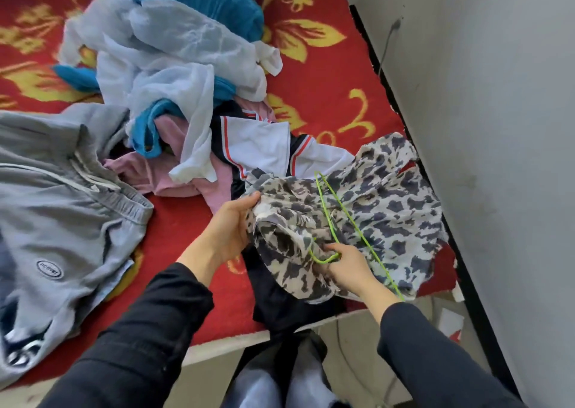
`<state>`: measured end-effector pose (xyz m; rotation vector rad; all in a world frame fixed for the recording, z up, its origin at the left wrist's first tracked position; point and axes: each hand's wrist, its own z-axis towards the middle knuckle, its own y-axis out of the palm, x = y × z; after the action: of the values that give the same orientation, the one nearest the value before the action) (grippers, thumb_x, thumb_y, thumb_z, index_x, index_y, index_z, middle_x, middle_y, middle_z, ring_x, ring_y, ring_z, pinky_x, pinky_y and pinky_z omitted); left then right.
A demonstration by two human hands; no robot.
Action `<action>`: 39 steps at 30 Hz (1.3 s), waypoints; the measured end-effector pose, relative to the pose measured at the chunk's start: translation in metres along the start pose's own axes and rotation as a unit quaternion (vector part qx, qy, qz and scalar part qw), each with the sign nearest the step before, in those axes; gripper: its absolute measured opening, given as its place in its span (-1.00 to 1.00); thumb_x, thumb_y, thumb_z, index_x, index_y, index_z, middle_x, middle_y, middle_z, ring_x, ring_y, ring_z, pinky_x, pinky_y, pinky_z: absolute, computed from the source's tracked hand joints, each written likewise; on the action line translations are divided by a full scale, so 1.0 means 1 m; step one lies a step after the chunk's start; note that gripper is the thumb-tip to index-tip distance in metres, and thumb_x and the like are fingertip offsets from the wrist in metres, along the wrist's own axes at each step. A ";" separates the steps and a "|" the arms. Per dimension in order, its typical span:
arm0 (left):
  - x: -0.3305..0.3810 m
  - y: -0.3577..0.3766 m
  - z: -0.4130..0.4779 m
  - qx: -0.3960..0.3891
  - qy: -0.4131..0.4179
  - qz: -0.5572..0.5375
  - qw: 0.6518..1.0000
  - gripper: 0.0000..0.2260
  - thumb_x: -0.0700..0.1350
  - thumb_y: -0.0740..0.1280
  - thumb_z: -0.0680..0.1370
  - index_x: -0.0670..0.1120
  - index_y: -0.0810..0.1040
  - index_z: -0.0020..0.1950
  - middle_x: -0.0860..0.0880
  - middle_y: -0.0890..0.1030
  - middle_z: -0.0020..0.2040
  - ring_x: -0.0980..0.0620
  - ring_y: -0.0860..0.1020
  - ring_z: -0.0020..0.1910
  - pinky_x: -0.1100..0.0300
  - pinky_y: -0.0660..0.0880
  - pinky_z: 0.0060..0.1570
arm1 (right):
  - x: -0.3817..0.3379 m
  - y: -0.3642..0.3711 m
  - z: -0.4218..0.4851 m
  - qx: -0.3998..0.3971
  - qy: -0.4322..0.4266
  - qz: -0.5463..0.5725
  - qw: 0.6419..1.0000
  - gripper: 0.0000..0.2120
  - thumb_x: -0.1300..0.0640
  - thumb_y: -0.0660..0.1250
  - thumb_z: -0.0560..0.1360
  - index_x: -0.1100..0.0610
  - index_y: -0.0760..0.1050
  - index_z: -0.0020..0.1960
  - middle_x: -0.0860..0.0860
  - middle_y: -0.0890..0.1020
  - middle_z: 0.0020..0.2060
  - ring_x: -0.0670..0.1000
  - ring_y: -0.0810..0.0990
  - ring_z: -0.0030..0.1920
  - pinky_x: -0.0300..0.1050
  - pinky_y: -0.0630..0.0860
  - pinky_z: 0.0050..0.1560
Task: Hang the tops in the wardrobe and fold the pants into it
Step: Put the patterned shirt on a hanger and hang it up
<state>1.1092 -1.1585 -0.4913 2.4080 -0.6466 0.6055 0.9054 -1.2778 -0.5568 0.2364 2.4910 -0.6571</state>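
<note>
L hand [231,224] grips the near-left edge of the leopard-print top [395,208], thumb on top, fingers curled under. We reckon that's to hold the opening wide for the hanger. R hand [345,266] pinches the curved end of the green wire hanger [337,217] along w/ a bit of fabric. Hanger lies across the top, far corner pointing away from us. Not yet inside the garment, as far as we can tell.

The top sits near-right on the red floral bedcover [326,74], partly over a dark garment [280,298] at the near edge. Wardrobe not in view.

Counts:
- 1 hanger, 1 print top.
- 1 grey pants [62,196] flat at near left, prob. parked for folding.
- Far-centre pile: 1 pink piece [174,171] and 1 white top w/ red-navy trim [264,146].
- Teal fabric [214,0] shows in 3 spots, pcs unclear.
- White sheer stuff [174,43]: can't tell if 1 or 2.

We judge step = threading the hanger, task early.
</note>
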 end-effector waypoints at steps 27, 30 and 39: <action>0.123 0.004 -0.109 0.146 0.299 0.404 0.852 -0.87 -0.14 0.44 0.40 -0.03 0.56 -0.09 0.07 0.60 -0.29 0.12 0.54 -0.31 0.27 0.47 -0.28 | -0.325 -0.059 -0.133 0.120 -0.354 0.018 0.927 -0.75 0.15 0.25 0.41 0.35 0.54 -0.23 0.07 0.49 -0.40 0.00 0.40 -0.35 -0.06 0.34 -0.29; 0.118 -0.002 -0.109 0.234 0.271 0.445 0.821 -0.90 -0.05 0.36 0.50 -0.01 0.56 -0.01 0.06 0.60 -0.21 0.12 0.54 -0.26 0.31 0.39 -0.30 | -0.353 -0.071 -0.153 0.137 -0.371 0.070 0.916 -0.77 0.24 0.27 0.51 0.32 0.56 -0.27 0.01 0.48 -0.43 -0.10 0.38 -0.41 -0.15 0.30 -0.35; 0.134 0.010 -0.105 0.170 0.168 0.316 0.918 -0.80 -0.02 0.35 0.54 -0.09 0.52 -0.23 -0.07 0.60 -0.24 0.01 0.57 -0.31 0.18 0.54 -0.30 | -0.399 -0.112 -0.188 0.177 -0.340 0.185 0.905 -0.60 -0.05 0.25 0.56 0.11 0.40 -0.40 -0.05 0.47 -0.48 -0.07 0.44 -0.44 -0.19 0.35 -0.41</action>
<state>1.1802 -1.1412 -0.3367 2.2771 -1.2600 1.4676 1.1178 -1.2919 -0.1552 0.5040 1.5934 -0.8474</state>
